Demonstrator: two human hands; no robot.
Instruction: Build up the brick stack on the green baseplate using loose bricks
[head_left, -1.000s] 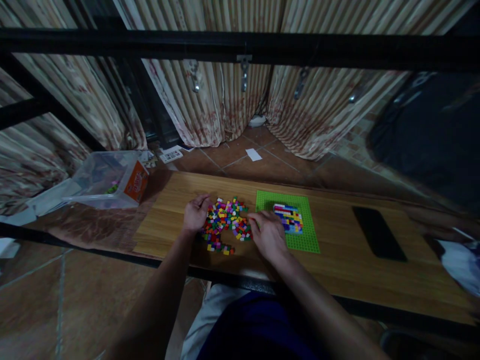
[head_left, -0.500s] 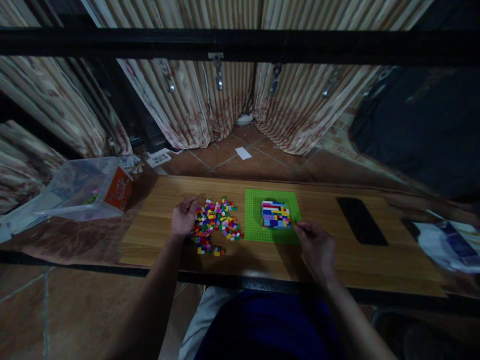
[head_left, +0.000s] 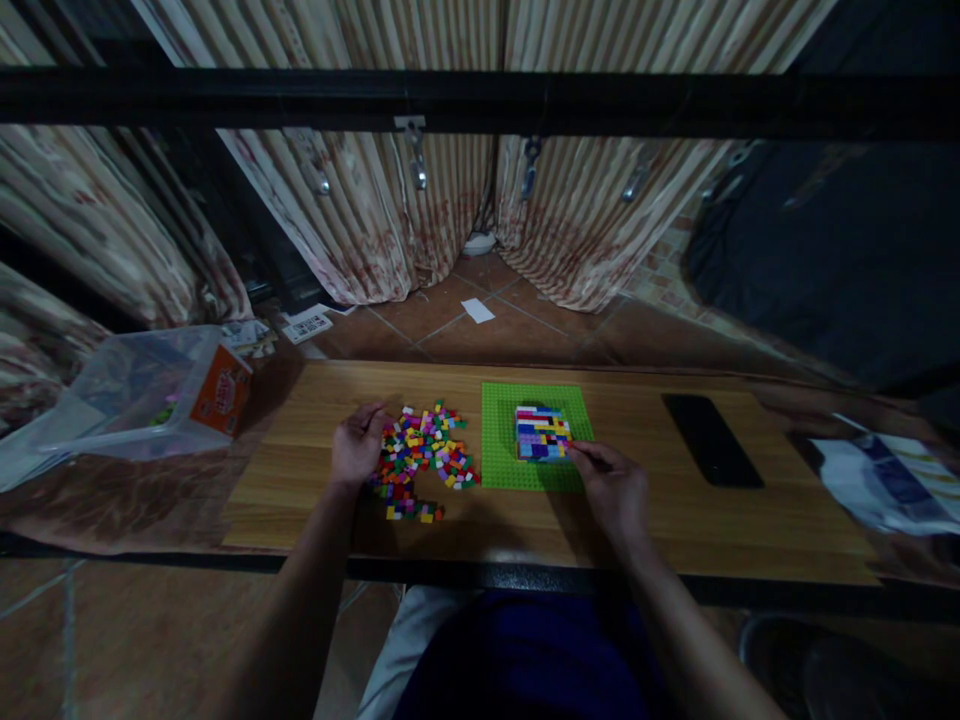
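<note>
Reaching over the table (head_left: pixel 675 530) in the head view, my right hand (head_left: pixel 619 490) had its thumb and finger pinched together on what looked like a small red brick (head_left: pixel 568 444). It was at the right edge of a block of colored bricks (head_left: pixel 541 433), and I couldn't tell if the two touched. The block sat on the green plate (head_left: pixel 497 470), near its middle. My left hand (head_left: pixel 357 447) was half curled beside the loose brick pile (head_left: pixel 416 455), and I couldn't tell if it had hold of any. The pile lay to the left of the green plate. A flat black thing (head_left: pixel 712 440) lay off to the right.
</note>
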